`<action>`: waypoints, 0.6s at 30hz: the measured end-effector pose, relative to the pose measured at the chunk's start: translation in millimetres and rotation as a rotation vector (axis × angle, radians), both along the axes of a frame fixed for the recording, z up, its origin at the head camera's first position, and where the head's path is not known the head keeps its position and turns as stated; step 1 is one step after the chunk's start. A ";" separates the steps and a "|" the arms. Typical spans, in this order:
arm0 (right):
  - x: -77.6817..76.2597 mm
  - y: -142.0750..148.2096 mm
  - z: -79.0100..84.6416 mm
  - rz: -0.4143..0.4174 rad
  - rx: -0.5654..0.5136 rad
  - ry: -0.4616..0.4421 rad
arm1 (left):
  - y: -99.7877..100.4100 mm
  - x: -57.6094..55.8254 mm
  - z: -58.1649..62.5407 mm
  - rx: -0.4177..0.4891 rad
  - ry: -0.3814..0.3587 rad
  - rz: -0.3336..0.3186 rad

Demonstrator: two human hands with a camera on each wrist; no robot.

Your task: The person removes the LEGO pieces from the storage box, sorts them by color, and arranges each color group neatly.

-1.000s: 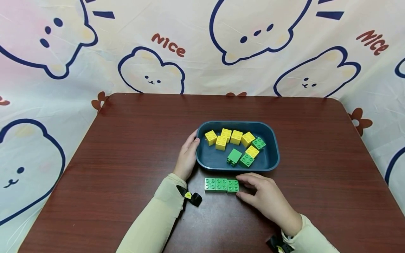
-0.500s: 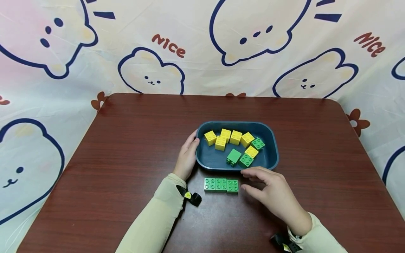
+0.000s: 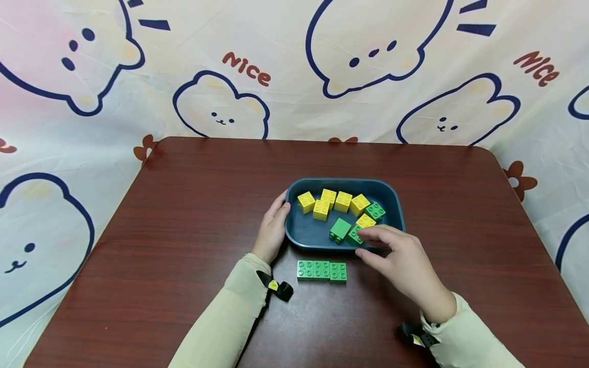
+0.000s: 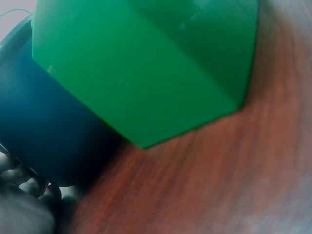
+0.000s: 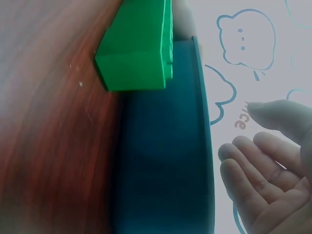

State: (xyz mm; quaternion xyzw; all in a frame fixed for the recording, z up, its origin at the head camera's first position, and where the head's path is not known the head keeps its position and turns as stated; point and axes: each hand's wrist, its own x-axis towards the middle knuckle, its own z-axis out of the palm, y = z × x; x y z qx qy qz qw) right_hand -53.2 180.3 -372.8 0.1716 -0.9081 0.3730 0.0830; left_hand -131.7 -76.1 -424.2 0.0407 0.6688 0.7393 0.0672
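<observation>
A dark blue tray holds several yellow blocks and a few green ones. My left hand grips its left end, thumb by the rim. My right hand hovers over the tray's front right rim, thumb and fingers apart with nothing between them. Its index fingertip overlaps a studded green block; another green block lies on its side just left. In front of the tray, a row of green blocks lies on the table, studs up. That row looms large and green in the left wrist view.
The brown wooden table reaches back to a pale curtain printed with cartoon bears. Each wrist wears a black strap with a camera.
My right hand has left the right end of the green row and moved up and forward over the tray's front rim. The left hand and the row have stayed put.
</observation>
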 end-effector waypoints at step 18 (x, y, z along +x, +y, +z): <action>-40.0 -16.8 -2.3 0.035 0.082 -0.137 | 0.3 0.0 0.7 -0.028 -0.011 0.006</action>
